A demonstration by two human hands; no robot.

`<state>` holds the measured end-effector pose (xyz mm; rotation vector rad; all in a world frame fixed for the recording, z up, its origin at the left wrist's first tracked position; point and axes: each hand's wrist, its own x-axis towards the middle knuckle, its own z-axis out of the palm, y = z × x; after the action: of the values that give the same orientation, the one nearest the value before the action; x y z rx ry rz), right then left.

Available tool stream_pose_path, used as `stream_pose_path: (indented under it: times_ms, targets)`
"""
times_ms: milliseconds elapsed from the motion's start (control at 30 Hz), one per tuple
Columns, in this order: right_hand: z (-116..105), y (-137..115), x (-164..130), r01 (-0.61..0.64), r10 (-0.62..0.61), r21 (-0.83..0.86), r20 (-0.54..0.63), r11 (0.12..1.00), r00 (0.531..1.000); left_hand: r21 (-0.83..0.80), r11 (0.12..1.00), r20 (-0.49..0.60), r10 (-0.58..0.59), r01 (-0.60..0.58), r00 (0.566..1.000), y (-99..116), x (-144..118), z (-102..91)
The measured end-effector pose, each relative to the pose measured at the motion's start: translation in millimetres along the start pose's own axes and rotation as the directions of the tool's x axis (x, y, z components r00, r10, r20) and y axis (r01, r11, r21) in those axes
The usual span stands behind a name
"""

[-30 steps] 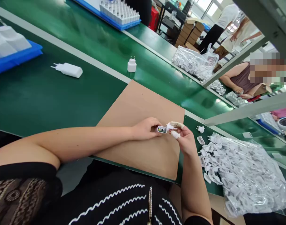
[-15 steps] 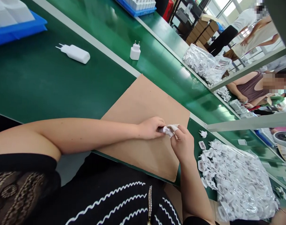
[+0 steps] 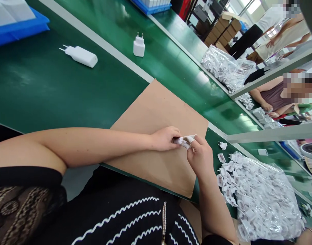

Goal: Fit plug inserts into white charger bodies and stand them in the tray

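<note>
Small white glossy plastic plug piece (image 3: 181, 141) pinched between left hand (image 3: 164, 139) and right hand (image 3: 200, 157), fingertips together, over matte brown cardboard sheet (image 3: 156, 115).

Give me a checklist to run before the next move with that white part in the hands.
1. Part held: ok. The left hand and right hand pinch a small white part between them.
2. Work over the pad: ok. Both hands are above the brown board.
3. Finger guards: ok. White covers sit on the right fingers.
4. Part fully seated: cannot tell. The fingers hide it.
5. Supply near: ok. The bag of plug parts lies open beside the right hand.
6. Belt: ok. One charger lies on its side, another charger stands on the green belt, both far from the hands.
</note>
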<state>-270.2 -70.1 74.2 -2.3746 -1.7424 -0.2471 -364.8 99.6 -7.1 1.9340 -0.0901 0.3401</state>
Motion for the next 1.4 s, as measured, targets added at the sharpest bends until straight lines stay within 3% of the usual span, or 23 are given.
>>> stream_pose_path:
  times_ms: [300, 600, 733, 833, 933, 1000, 1067, 1133, 1233, 1267, 1300, 1367, 1400]
  targets:
    - [-9, -6, 9, 0.148, -0.141, -0.110, 0.072, 0.983, 0.987, -0.008, 1.000, -0.003, 0.004, -0.005, 1.000, -1, 2, 1.7]
    - [-5, 2, 8, 0.066, -0.065, -0.008, 0.046, 0.998, 0.997, 0.015, 1.000, -0.001, 0.008, -0.008, 1.000, 2, 0, 0.0]
    - [0, 2, 9, -0.023, 0.018, 0.073, 0.074, 0.997, 0.997, 0.009, 1.000, -0.018, 0.003, -0.003, 1.000, -1, 0, 1.1]
    - [8, -1, 0, -0.163, 0.161, 0.187, 0.022, 0.969, 0.987, 0.036, 0.999, -0.027, 0.002, -0.001, 1.000, 1, -1, 3.2]
    - [19, 9, -11, -0.270, 0.302, 0.468, 0.006, 0.841, 0.953, 0.053, 0.999, -0.015, 0.012, -0.011, 1.000, 6, -3, 5.3]
    - [22, 31, -16, -0.296, 0.398, 0.589, -0.048, 0.752, 0.916, 0.043, 0.999, 0.009, -0.021, 0.021, 1.000, 6, 0, 2.6]
    - [21, 62, -23, -0.365, 0.513, 0.529, -0.161, 0.766, 0.843, 0.043, 0.994, -0.025, -0.095, 0.096, 0.995, 2, 11, -5.9]
    - [19, 95, -34, -0.528, 0.610, 0.332, -0.232, 0.781, 0.757, 0.098, 0.982, -0.136, -0.145, 0.159, 0.980, -3, 32, -20.2]
    - [28, 134, -53, -0.742, 0.738, 0.035, -0.150, 0.669, 0.658, 0.273, 0.930, -0.287, -0.166, 0.247, 0.943, -11, 72, -52.5]
    - [35, 145, -57, -0.753, 0.747, -0.033, -0.106, 0.657, 0.656, 0.322, 0.901, -0.322, -0.184, 0.290, 0.929, -14, 86, -66.0]
    - [42, 156, -61, -0.729, 0.723, -0.078, -0.089, 0.681, 0.685, 0.358, 0.871, -0.366, -0.202, 0.337, 0.909, -18, 98, -80.4]
    - [57, 175, -65, -0.667, 0.656, -0.123, -0.125, 0.735, 0.745, 0.408, 0.803, -0.464, -0.228, 0.435, 0.856, -28, 119, -108.9]
    - [63, 185, -66, -0.670, 0.653, -0.138, -0.155, 0.729, 0.742, 0.422, 0.768, -0.513, -0.236, 0.481, 0.825, -34, 126, -121.6]
